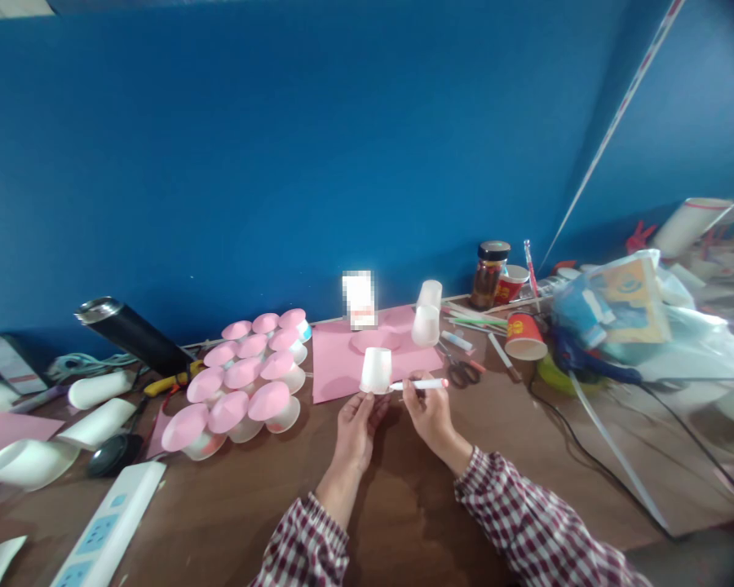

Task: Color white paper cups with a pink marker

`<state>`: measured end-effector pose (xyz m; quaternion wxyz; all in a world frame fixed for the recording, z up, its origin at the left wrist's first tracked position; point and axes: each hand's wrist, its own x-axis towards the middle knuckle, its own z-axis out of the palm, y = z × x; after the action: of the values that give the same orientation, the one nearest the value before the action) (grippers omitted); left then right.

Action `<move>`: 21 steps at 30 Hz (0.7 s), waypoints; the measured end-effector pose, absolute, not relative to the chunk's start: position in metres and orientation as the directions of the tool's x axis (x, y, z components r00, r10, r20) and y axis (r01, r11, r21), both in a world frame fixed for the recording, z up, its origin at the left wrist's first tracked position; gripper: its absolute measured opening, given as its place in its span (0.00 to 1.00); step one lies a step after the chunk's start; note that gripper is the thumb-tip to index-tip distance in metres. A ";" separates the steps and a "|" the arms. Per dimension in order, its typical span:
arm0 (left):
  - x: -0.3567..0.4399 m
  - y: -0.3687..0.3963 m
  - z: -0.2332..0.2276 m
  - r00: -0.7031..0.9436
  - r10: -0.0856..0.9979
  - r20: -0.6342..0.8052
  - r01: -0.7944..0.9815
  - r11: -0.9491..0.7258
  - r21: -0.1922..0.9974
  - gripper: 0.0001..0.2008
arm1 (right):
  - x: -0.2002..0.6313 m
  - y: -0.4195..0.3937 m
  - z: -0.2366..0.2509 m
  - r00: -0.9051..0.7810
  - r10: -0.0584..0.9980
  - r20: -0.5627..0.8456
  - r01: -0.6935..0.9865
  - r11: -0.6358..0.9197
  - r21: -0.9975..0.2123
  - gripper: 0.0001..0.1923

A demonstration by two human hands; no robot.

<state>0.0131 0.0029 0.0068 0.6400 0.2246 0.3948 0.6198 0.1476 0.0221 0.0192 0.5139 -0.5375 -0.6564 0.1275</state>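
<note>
My left hand (355, 428) grips a white paper cup (377, 369) by its lower edge; the cup is upside down, its narrow end up. In my right hand (429, 412) is a white marker pen (425, 384) with a reddish end, held level, its tip pointing left at the cup's lower right side. Whether the tip touches the cup I cannot tell. Behind the cup lies pink paper (336, 367), and two more white cups (426, 326) stand at its right side. A small upright white object (360, 300), blurred out, is at the back.
Several cups with pink discs on top (243, 372) stand in rows at left. Scissors (463, 372), a red paper cup (524, 337) and a brown jar (489, 275) are at right, near plastic bags (678, 342). A black flask (138, 336) and a power strip (110, 526) lie left.
</note>
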 end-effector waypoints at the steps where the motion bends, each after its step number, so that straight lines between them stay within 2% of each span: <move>1: 0.013 0.003 0.006 -0.082 0.971 -0.226 -0.619 0.128 0.775 0.12 | 0.148 0.022 0.019 0.103 0.839 0.534 0.574 0.389 -0.721 0.10; 10: 0.012 0.004 0.006 -0.084 0.969 -0.234 -0.636 0.129 0.761 0.11 | 0.150 0.027 0.014 0.087 0.853 0.515 0.549 0.390 -0.739 0.09; 14: 0.012 0.004 0.006 -0.094 0.967 -0.236 -0.646 0.121 0.753 0.11 | 0.150 0.024 0.016 0.129 0.850 0.511 0.511 0.385 -0.769 0.10; 21: 0.012 0.007 0.006 -0.112 0.963 -0.245 -0.666 0.110 0.738 0.11 | 0.148 0.023 0.018 0.194 0.851 0.489 0.319 0.416 -0.851 0.12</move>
<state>0.0121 0.0070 0.0055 0.6379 0.1928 0.3850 0.6385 0.1482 0.0232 0.0185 0.5958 -0.4920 -0.5943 0.2232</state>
